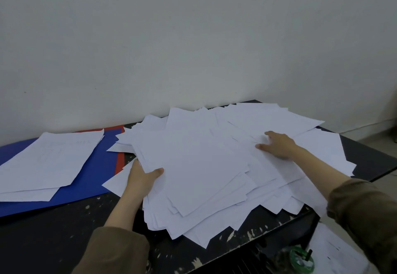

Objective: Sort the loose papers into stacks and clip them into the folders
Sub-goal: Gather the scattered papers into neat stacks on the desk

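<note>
A big loose pile of white papers (214,166) covers the middle and right of the dark table (53,230). My left hand (142,178) grips the left edge of the top sheets, thumb on top and fingers underneath. My right hand (279,146) lies flat on the pile's right side with fingers spread. A blue folder (94,172) lies open at the left, with a small stack of papers (49,162) on it. A red folder (119,162) peeks out from under the blue one.
A plain white wall stands right behind the table. Below the table's front right corner I see more papers (335,250) and a green object (300,256). The table's right edge drops to the floor (382,145).
</note>
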